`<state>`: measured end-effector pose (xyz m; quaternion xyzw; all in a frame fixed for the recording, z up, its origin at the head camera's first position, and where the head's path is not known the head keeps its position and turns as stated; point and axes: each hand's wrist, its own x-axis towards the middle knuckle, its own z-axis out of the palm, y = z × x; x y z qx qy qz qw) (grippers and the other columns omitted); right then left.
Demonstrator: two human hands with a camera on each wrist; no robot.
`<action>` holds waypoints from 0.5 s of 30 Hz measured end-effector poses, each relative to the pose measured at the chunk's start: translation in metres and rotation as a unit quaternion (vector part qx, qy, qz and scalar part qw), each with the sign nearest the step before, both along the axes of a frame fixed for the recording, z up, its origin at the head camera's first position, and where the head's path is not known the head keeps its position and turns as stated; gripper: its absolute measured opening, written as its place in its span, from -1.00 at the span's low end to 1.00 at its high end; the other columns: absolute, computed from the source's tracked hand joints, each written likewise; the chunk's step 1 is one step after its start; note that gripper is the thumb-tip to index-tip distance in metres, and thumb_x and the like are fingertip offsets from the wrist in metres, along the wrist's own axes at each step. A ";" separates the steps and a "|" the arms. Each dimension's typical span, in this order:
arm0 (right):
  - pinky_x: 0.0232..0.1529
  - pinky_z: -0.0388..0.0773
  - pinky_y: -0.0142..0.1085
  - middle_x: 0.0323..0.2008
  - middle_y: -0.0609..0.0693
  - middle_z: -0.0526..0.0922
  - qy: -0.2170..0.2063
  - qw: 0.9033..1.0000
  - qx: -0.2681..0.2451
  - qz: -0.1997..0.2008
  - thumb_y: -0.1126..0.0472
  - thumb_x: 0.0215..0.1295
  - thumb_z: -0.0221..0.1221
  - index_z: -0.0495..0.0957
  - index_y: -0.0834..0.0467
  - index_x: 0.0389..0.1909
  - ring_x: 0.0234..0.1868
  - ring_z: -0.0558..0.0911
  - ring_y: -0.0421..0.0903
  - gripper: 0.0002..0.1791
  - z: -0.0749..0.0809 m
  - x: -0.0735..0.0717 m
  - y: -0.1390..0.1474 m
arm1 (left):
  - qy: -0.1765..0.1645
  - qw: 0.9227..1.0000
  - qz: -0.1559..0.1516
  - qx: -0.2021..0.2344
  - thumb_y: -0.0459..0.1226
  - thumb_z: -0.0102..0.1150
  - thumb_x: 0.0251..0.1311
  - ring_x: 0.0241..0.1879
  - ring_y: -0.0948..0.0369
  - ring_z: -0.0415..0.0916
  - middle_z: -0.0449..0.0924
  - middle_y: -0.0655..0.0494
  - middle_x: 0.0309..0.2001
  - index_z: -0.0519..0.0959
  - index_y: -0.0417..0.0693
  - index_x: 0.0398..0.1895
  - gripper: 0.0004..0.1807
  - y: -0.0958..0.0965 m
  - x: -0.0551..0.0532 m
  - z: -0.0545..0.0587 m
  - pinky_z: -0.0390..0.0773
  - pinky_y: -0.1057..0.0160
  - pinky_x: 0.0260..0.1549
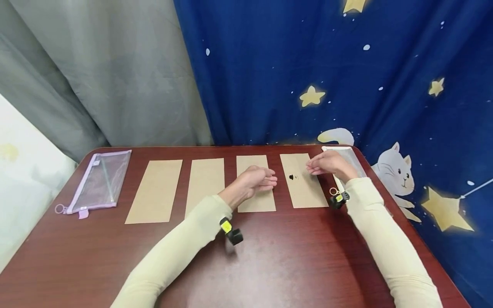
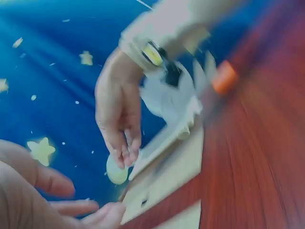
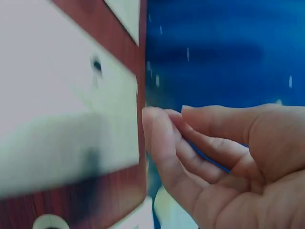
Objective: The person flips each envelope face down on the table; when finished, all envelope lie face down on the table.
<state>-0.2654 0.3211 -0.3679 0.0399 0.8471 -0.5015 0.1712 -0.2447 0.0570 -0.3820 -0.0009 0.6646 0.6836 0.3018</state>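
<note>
My left hand [image 1: 256, 179] hovers above a brown paper rectangle [image 1: 254, 205], its fingers extended, nothing in it. Over the right edge of the rightmost brown paper [image 1: 308, 196] is my right hand [image 1: 327, 164], fingers loosely bent and holding nothing. That paper bears a small black mark [image 1: 291, 176], too small to identify, between the two hands. In the right wrist view the thumb and fingers of the right hand [image 3: 214, 152] stand slightly apart with a gap between them. The left wrist view shows the left hand [image 2: 52, 195] at its lower left edge, palm turned toward the right hand.
Two more brown papers, one at far left [image 1: 154, 192] and one beside it [image 1: 206, 179], lie in the row. A lilac mesh zip pouch [image 1: 102, 179] rests at the table's left. A white-edged pouch [image 1: 352, 158] is partly hidden behind the right hand. Curtains hang behind the table [image 1: 269, 256].
</note>
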 end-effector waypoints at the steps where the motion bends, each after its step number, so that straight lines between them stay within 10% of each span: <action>1: -0.16 0.74 -0.38 -0.32 0.03 0.76 -0.019 1.000 -0.015 -0.004 0.48 0.45 0.00 0.35 0.65 0.23 -0.39 0.71 -0.31 -0.59 0.001 -0.002 0.010 | -0.036 0.999 0.017 0.029 -0.49 -0.21 0.44 0.40 -0.16 0.37 0.37 -0.40 0.37 0.27 -0.41 0.44 -0.49 0.007 -0.004 0.000 0.40 0.04 0.41; 8: -0.17 0.73 -0.41 -0.40 0.01 0.76 -0.106 0.993 -0.019 -0.052 0.42 0.52 -0.10 0.37 0.60 0.21 -0.38 0.76 -0.22 -0.62 -0.007 -0.009 0.043 | -0.113 0.985 0.105 0.075 -0.55 -0.14 0.24 0.40 -0.24 0.32 0.28 -0.50 0.35 0.15 -0.32 0.47 -0.33 0.041 -0.015 0.002 0.38 0.00 0.43; 15: -0.17 0.74 -0.37 -0.47 0.05 0.73 -0.113 0.991 -0.009 -0.069 0.35 0.54 -0.06 0.46 0.54 0.01 -0.42 0.75 -0.20 -0.70 -0.011 -0.009 0.032 | -0.116 0.986 0.106 0.053 -0.52 -0.05 0.17 0.37 -0.31 0.30 0.24 -0.53 0.34 0.06 -0.17 0.53 -0.21 0.056 -0.021 -0.003 0.37 -0.06 0.42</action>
